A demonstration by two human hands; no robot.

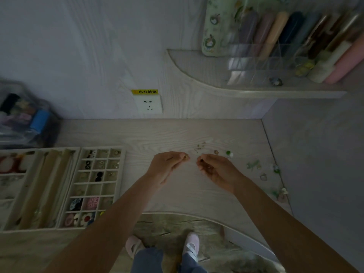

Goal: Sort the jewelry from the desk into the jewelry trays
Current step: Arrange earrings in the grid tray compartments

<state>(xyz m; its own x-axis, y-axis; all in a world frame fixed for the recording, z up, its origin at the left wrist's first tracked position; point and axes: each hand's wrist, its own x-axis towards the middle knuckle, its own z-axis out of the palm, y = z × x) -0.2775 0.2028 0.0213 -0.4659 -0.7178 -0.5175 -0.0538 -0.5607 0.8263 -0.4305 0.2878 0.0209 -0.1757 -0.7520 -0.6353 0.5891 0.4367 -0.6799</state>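
Observation:
My left hand (pixel 167 168) hovers over the middle of the desk and pinches a tiny gold piece (pixel 185 158) at its fingertips. My right hand (pixel 216 170) is just to its right, fingers curled, pinching a small dark piece (pixel 201 160). Loose earrings (pixel 200 147) lie just beyond the hands, and a ring (pixel 216 152), green beads (pixel 229 153) and several other pieces (pixel 264 176) trail along the desk's right edge. A compartment tray (pixel 122 174) with small jewelry in its cells stands at the left, beside a long-slot tray (pixel 39 186).
A clear box of colourful items (pixel 25 119) stands at the back left. A wall socket (pixel 149 104) is behind the desk. A shelf (pixel 236 89) at upper right carries an acrylic organiser with rolls. The desk's front edge curves inward above my feet.

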